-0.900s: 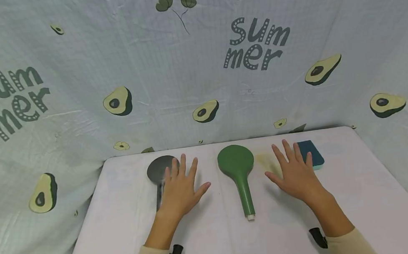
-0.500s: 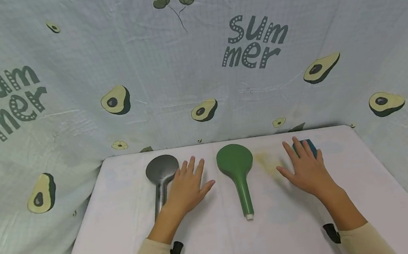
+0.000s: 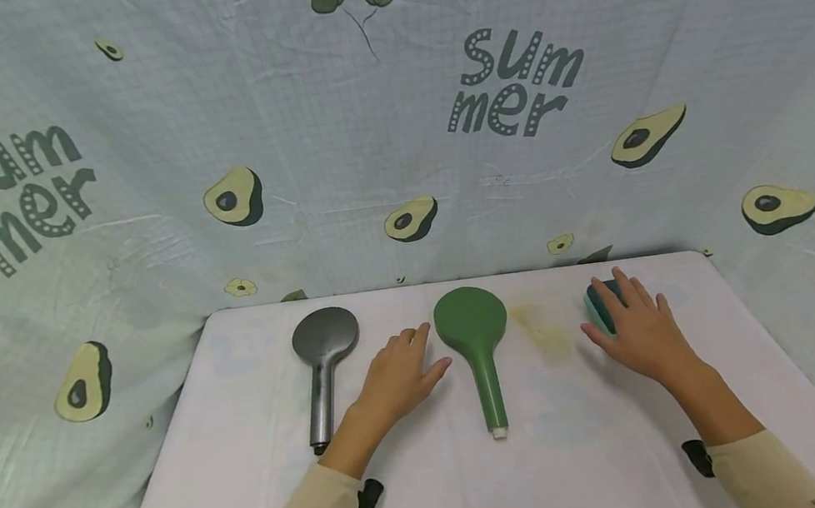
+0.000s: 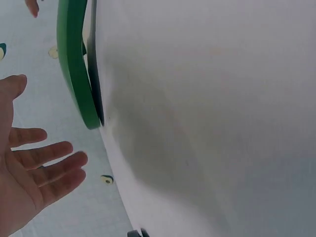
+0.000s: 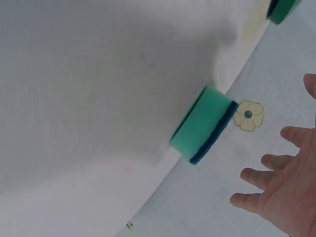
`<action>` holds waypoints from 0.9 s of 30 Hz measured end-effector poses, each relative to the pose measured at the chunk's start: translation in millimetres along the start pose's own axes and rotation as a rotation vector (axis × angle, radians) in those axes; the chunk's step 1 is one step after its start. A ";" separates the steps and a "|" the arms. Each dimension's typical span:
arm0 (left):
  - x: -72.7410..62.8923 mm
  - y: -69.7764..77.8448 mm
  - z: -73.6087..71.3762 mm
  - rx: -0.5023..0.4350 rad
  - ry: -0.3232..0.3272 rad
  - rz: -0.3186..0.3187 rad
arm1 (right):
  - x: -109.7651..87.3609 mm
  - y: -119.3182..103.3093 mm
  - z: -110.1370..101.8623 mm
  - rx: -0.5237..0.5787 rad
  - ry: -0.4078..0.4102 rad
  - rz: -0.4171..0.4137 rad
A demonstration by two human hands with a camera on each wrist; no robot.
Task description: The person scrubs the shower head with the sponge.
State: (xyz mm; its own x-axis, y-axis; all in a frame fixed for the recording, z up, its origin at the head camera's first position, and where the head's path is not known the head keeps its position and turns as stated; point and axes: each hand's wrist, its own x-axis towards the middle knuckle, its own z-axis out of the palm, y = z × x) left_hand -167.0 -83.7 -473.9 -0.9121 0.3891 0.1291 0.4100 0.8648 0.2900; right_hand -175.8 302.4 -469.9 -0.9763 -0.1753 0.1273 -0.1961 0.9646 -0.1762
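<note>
My left hand point(image 3: 395, 377) hovers over the table between a grey handheld shower head point(image 3: 325, 336) and a green handheld shower head point(image 3: 470, 318). Its fingers are loosely extended and hold nothing; the fingertips are near the green head's left rim. In the left wrist view, the green shower head point(image 4: 74, 64) stands apart from that hand. Over at the right, my right hand point(image 3: 648, 344) is spread above a teal sponge point(image 3: 596, 315) with a dark scouring side, partly covering it. The right wrist view has a gap between the sponge point(image 5: 205, 123) and the fingers.
A yellowish stain point(image 3: 545, 330) marks the white tabletop point(image 3: 553, 472) between the green shower head and the sponge. Behind the table hangs a patterned cloth point(image 3: 333, 128) with avocados and lettering. Black wrist pieces point(image 3: 370, 497) sit at the sleeves.
My left hand has moved right, away from the grey shower head toward the green one, its fingers drawing in a little. The right hand has moved right, over the sponge.
</note>
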 end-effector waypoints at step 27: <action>19.3 31.3 28.1 -1.101 -0.270 -0.499 | 15.5 42.1 -4.0 0.133 -0.125 0.071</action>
State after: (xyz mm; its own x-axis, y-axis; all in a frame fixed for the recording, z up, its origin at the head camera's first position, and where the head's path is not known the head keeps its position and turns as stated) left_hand -171.8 -40.1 -489.0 -0.8853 0.2592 -0.3860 -0.3208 0.2606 0.9106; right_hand -198.9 341.1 -471.4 -0.9902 -0.1391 -0.0107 -0.1290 0.9423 -0.3090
